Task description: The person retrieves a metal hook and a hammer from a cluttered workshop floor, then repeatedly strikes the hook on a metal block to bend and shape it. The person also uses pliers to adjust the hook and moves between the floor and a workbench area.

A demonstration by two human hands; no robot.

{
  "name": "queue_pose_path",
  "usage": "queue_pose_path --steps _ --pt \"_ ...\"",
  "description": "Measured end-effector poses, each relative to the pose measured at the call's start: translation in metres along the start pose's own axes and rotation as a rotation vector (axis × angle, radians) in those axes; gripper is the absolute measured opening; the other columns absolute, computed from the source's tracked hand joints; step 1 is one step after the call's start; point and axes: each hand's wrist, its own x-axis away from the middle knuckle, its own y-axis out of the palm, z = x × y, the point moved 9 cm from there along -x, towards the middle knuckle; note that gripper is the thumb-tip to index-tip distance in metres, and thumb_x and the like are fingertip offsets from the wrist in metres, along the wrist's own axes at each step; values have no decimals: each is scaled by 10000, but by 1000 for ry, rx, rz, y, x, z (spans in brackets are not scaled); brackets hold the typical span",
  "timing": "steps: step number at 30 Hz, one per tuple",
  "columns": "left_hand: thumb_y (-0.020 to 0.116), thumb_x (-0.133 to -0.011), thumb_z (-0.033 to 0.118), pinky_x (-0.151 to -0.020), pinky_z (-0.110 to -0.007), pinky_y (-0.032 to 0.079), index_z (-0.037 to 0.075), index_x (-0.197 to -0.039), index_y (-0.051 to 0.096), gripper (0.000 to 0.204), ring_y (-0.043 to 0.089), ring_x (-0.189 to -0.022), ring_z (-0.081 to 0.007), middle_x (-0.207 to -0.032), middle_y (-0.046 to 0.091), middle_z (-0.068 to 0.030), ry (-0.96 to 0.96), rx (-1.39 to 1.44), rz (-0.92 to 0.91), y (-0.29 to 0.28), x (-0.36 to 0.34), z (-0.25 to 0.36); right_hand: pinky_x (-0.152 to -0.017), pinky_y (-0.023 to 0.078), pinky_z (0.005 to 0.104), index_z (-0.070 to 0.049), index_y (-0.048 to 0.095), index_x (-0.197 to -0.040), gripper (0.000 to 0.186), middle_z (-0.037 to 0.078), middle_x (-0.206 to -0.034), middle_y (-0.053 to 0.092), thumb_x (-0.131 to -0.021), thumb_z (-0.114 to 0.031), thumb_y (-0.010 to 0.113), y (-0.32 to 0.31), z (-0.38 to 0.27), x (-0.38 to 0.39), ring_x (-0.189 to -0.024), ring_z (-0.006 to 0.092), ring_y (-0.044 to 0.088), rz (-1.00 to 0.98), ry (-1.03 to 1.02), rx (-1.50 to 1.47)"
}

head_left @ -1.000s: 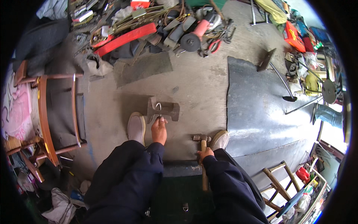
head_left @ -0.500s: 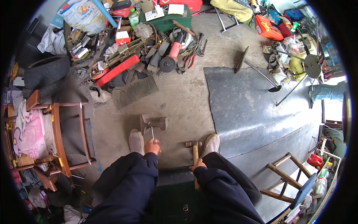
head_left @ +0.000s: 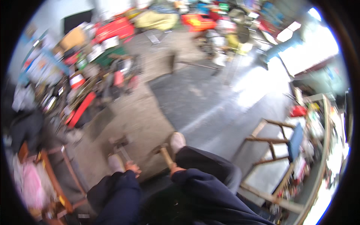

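The picture is smeared by motion. My left hand (head_left: 133,168) is closed round one end of a thin metal rod (head_left: 124,153), whose far end reaches a small brown metal anvil-like block (head_left: 119,141) on the floor. Just left of the rod is my left shoe (head_left: 115,163). My right hand (head_left: 176,170) grips the wooden handle of a hammer (head_left: 166,156). The hammer's dark head is low, beside my right shoe (head_left: 177,142); whether it touches the floor I cannot tell.
A dark mat (head_left: 198,93) covers the floor ahead and right. Piled tools and a red case (head_left: 82,109) lie at the far left. A wooden chair (head_left: 54,180) stands left, a blue-seated stool (head_left: 295,140) right. Another person's trouser leg (head_left: 281,48) shows far right.
My view has swung to the right, so the whole scene sits further left and tilted. Both hands keep their holds on the rod and the hammer.
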Motion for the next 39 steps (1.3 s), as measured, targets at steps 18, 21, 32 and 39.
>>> queue_pose_path --steps 18,21,32,39 --pt "592 -996 255 -405 -415 480 195 -1232 565 245 631 -535 -261 -729 620 -60 776 -1011 351 202 181 51 -812 555 508 -92 547 -1323 445 240 -1121 600 -921 -248 653 -191 113 258 -940 426 667 771 -474 -633" --pt "612 -988 242 -396 -373 448 162 -1123 592 158 578 -501 -204 -675 581 -44 894 -987 196 221 218 73 -815 554 467 -67 560 -1294 404 207 -1114 611 -922 -194 652 -185 159 296 -920 395 672 884 -543 -777" --pt "704 -946 304 -974 -425 508 103 -1224 669 344 653 -1079 -321 -1164 698 -183 1324 -1988 177 281 279 41 -887 529 460 -26 682 -1037 225 209 -1009 699 -950 -214 594 -119 253 343 -1000 401 663 1075 -370 -1062" --pt "705 -947 276 -967 -395 504 125 -1213 678 307 648 -1071 -289 -1137 706 -146 1198 -2209 343 313 266 14 -922 513 462 -56 680 -1012 166 171 -1026 688 -895 -156 620 -97 263 367 -1052 381 645 1089 -308 -1089"
